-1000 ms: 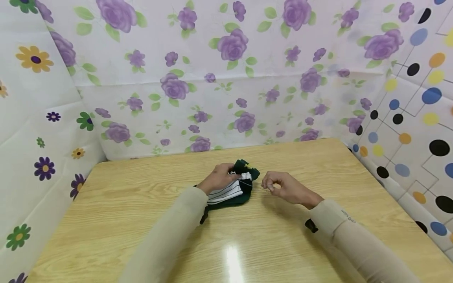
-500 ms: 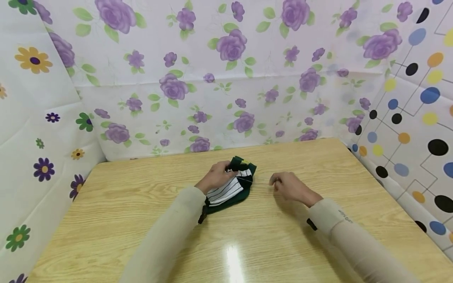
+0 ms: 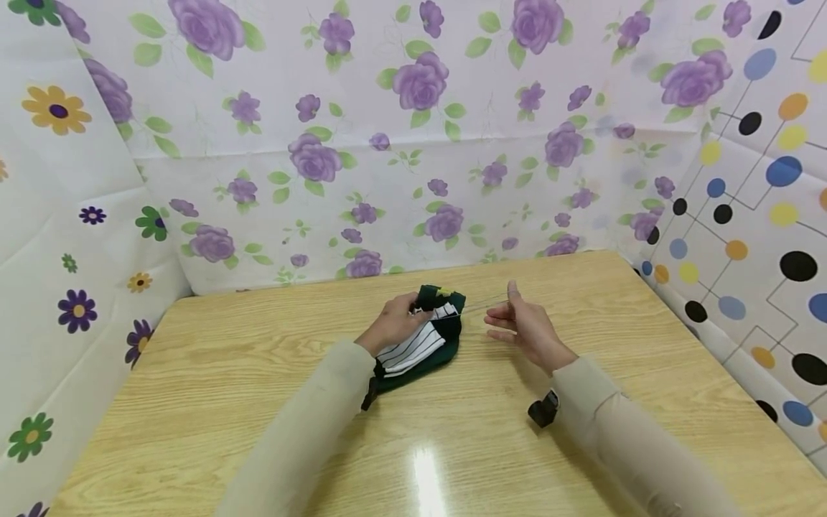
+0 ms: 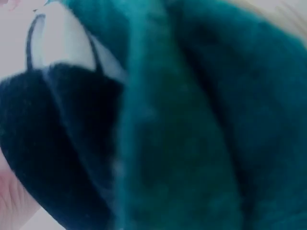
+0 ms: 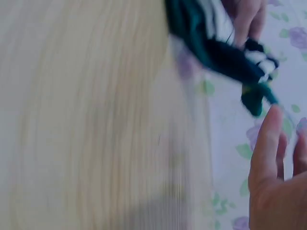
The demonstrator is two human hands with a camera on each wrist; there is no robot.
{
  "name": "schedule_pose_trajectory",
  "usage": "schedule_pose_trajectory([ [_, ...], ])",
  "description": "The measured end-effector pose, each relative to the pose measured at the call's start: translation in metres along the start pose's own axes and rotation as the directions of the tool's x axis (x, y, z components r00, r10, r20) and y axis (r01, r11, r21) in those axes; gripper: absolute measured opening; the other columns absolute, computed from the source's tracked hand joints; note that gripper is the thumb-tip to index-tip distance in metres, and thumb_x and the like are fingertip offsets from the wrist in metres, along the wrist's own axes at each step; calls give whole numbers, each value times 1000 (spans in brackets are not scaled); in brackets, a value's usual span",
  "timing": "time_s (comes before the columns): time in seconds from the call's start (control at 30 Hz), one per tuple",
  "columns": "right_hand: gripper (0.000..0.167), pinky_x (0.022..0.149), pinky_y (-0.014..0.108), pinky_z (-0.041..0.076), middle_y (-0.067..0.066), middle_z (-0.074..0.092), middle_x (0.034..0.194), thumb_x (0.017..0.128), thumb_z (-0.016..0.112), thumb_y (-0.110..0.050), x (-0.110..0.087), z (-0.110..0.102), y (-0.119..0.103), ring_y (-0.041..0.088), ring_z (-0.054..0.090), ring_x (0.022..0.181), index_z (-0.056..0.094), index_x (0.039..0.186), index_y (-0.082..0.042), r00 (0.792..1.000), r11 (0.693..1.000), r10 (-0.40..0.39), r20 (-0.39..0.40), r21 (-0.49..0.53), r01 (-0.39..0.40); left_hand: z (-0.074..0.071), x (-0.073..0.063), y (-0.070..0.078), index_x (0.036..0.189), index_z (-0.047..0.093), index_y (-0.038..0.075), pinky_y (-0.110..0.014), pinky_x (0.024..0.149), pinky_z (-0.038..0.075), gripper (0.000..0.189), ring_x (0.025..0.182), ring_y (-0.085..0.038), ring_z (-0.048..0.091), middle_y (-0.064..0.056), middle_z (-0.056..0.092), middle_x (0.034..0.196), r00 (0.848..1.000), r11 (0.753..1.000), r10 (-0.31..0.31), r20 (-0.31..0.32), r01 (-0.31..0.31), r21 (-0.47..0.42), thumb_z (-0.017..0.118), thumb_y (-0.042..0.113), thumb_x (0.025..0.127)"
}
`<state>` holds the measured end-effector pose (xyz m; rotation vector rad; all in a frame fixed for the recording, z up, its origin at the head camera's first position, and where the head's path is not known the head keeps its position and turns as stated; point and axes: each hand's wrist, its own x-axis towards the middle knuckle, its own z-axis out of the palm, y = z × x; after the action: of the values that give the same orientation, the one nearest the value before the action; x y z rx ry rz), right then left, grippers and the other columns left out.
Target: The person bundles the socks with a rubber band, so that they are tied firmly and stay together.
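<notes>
My left hand (image 3: 397,321) grips a folded dark green cloth piece (image 3: 450,352) with a white, dark-striped panel, a black patch and a bit of yellow at its top. In the left wrist view, the green cloth (image 4: 177,120) and black fabric fill most of the picture. A thin thread (image 3: 484,305) runs taut from the cloth to the raised tip of my right hand (image 3: 530,330), which holds it; the other fingers are spread toward the cloth. The right wrist view shows that hand (image 5: 276,182) at the edge, with the cloth beyond it; a needle is not visible.
The wooden table (image 3: 258,402) stretches around both hands. A purple-flowered sheet (image 3: 362,172) hangs behind it, a dotted sheet (image 3: 762,237) at the right and a flowered one (image 3: 77,251) at the left. A black wrist camera (image 3: 544,409) hangs below the right sleeve.
My right hand moved right, away from the cloth, drawing out the thread, then turned and rose with its fingers spreading. My left hand shifted slightly left with the cloth and keeps its grip.
</notes>
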<state>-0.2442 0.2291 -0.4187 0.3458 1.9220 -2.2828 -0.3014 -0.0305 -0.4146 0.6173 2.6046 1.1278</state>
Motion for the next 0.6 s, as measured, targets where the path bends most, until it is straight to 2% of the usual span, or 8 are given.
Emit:
schedule_pose_trajectory([
  [0.1,68,84,32,59,3,62,97,99,45,-59,-6,6,-1,11,62,84,59,120,4,999,996,-2,-35,91,5,1,-1,1,95,54,9,-37,71,41,22,85,-23,49,-10,56,98,1000,1000,1,-13,-1,-1,59,29,103],
  [0.2,70,82,28,59,1,59,101,100,43,-59,-11,10,-3,9,56,77,53,135,1,997,991,-25,-67,130,33,2,-1,1,100,58,10,-37,72,43,19,89,-23,52,-8,58,101,1000,1000,-2,-16,2,2,60,29,103],
  [0.3,76,76,23,58,6,59,123,99,40,-60,-14,11,-4,6,55,74,40,151,-5,997,988,-40,-58,145,49,2,-2,2,103,59,9,-38,74,45,20,91,-24,54,-9,59,103,1000,1000,-3,-14,3,7,59,29,103],
  [0.37,80,72,22,58,10,54,139,98,41,-63,-14,11,-4,7,58,75,32,156,-10,999,992,-33,-40,120,37,2,-1,2,107,59,8,-40,77,47,21,95,-26,56,-10,60,107,1000,1000,-6,-14,7,7,58,29,103],
  [0.43,86,72,23,58,13,45,151,96,44,-65,-14,11,-3,9,64,81,25,158,-8,1000,999,-5,3,39,5,2,-1,3,113,60,8,-42,81,49,24,100,-27,57,-11,60,111,1000,1000,-11,-17,11,4,58,30,104],
  [0.5,92,72,25,59,16,38,156,95,47,-68,-14,10,-2,13,69,89,23,159,-7,997,994,45,62,-103,-39,2,-1,3,113,60,7,-42,80,49,25,99,-27,56,-12,60,111,1000,1000,-15,-15,15,0,58,30,104],
  [0.6,96,75,30,60,22,31,158,94,53,-66,-13,9,1,22,71,99,22,158,-3,980,943,126,157,-326,-69,3,-1,5,110,60,8,-37,74,46,22,92,-25,54,-9,59,106,1000,1000,3,-16,-3,-20,59,29,103],
])
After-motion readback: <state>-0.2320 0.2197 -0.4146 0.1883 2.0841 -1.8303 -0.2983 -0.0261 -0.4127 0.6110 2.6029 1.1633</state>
